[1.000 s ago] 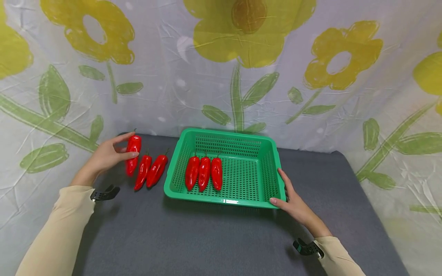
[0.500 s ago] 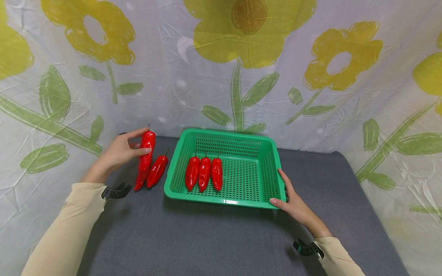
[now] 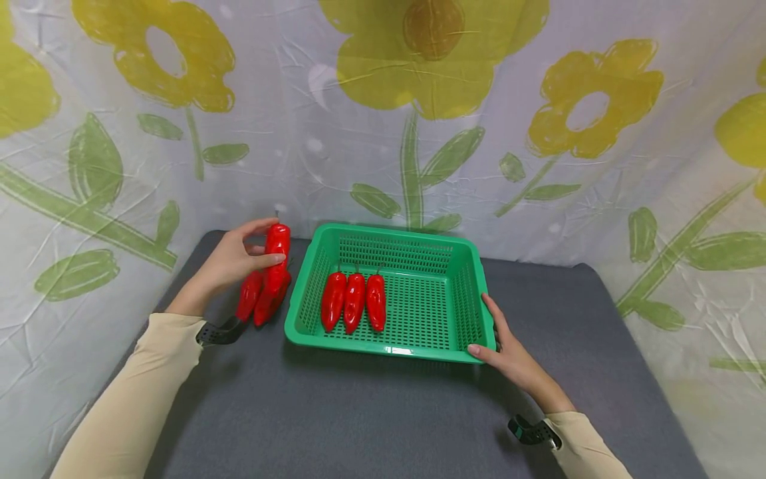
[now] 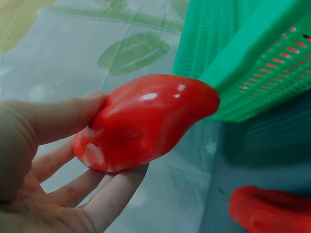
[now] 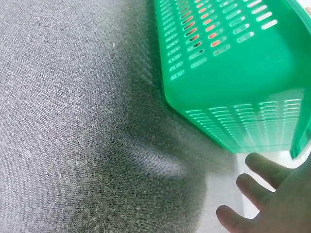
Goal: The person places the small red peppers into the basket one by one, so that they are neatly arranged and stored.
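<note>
My left hand (image 3: 230, 259) holds a red chili pepper (image 3: 278, 241) between thumb and fingers, just left of the green plastic basket (image 3: 383, 347). In the left wrist view, the pepper (image 4: 150, 121) points toward the basket's rim. Beneath it on the dark surface lie two more peppers, one partly covered (image 3: 249, 297) and one closer to the basket (image 3: 266, 307). Three red peppers (image 3: 354, 303) lie side by side in the basket's left half. My right hand (image 3: 511, 356) grips the basket's right end, thumb over the rim corner; its other fingers (image 5: 255, 191) are spread below the basket.
A dark grey cloth-covered table (image 3: 371, 419) bears everything. Behind and at both sides hangs a white curtain (image 3: 287, 146) printed with yellow flowers. The basket's right half shows bare green mesh (image 3: 419, 306).
My left hand has moved right with the chili pepper, passing over the two on the table toward the basket. My right hand and the basket have stayed put.
</note>
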A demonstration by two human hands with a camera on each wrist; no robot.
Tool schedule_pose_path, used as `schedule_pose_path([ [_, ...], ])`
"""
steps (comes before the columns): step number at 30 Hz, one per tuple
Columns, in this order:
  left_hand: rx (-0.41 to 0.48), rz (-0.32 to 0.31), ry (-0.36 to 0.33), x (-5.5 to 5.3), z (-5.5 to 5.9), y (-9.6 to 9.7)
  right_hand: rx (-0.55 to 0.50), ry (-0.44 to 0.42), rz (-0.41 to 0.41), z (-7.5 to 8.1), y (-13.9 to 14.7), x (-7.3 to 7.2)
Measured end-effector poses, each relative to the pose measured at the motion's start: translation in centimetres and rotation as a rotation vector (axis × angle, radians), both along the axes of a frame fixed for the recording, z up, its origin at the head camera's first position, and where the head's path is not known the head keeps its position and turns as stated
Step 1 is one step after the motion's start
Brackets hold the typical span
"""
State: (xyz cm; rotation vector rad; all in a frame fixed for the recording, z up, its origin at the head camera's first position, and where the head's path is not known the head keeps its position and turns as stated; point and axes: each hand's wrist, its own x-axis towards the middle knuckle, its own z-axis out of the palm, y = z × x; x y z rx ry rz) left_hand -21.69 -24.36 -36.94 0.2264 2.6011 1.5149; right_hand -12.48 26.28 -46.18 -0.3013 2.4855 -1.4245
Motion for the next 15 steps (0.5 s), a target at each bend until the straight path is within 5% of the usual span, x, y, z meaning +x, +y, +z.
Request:
schedule_pose_path([
  [15, 0.090, -0.064, -0.012, -0.8, 0.2, 3.8, -0.010, -0.005, -0.005, -0.1, 0.0, 0.0],
])
